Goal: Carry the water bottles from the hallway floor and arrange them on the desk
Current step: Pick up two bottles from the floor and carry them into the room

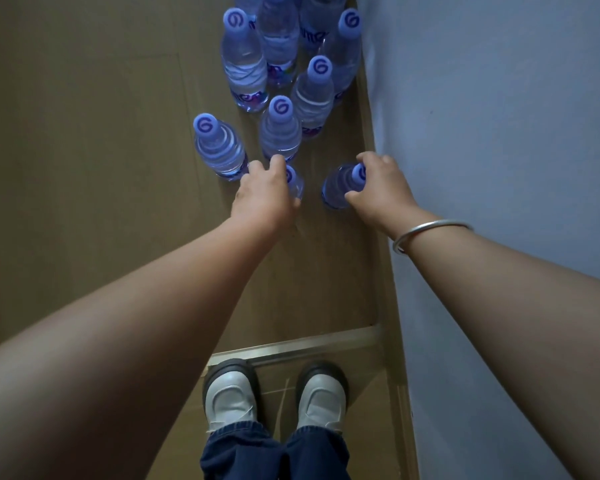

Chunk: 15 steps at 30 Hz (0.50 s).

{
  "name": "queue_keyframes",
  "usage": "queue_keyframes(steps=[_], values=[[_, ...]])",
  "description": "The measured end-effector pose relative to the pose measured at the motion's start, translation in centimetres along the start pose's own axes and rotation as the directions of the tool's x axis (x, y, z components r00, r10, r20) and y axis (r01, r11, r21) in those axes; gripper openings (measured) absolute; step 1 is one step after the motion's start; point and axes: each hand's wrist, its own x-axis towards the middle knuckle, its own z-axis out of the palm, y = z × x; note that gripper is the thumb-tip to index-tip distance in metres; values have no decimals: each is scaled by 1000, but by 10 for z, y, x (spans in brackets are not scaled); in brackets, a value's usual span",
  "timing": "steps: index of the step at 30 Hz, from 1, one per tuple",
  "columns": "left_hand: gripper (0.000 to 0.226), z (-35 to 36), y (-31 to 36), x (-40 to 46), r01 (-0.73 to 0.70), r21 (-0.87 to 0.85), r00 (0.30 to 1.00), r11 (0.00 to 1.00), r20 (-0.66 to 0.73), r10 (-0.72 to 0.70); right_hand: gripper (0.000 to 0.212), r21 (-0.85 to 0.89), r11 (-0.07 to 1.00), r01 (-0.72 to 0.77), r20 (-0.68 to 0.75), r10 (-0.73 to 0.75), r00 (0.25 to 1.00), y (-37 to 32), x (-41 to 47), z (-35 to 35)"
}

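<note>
Several clear water bottles with purple caps stand upright on the brown hallway floor, clustered along the right-hand wall. My left hand curls over the top of the nearest left bottle, hiding most of it. My right hand grips the neck and cap of the nearest right bottle. Both of these bottles still stand on the floor. Another bottle stands just left of my left hand, and one directly behind it. The desk is out of view.
A pale wall runs along the right with a brown skirting board. A metal threshold strip crosses the floor just ahead of my two white shoes. A silver bangle circles my right wrist.
</note>
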Motion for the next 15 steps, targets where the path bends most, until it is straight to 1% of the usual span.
queue_keyframes(steps=[2,4,8,12,15], values=[[43,4,1,7,-11,34,1000,999,-19,12,43,-46,999,27,-52,-29,998,3,3,3],[37,8,1,13,-36,74,998,997,-43,39,34,-120,989,88,-87,-99,991,5,3,6],[31,11,-3,13,-107,144,990,984,-75,118,29,-220,952,212,-64,-231,971,8,-9,14],[36,6,-6,-10,-183,135,978,974,-79,195,30,-195,959,206,-66,-223,973,9,-31,17],[38,-10,-6,-32,-197,107,977,974,-66,205,30,-176,966,190,-34,-199,979,0,-52,8]])
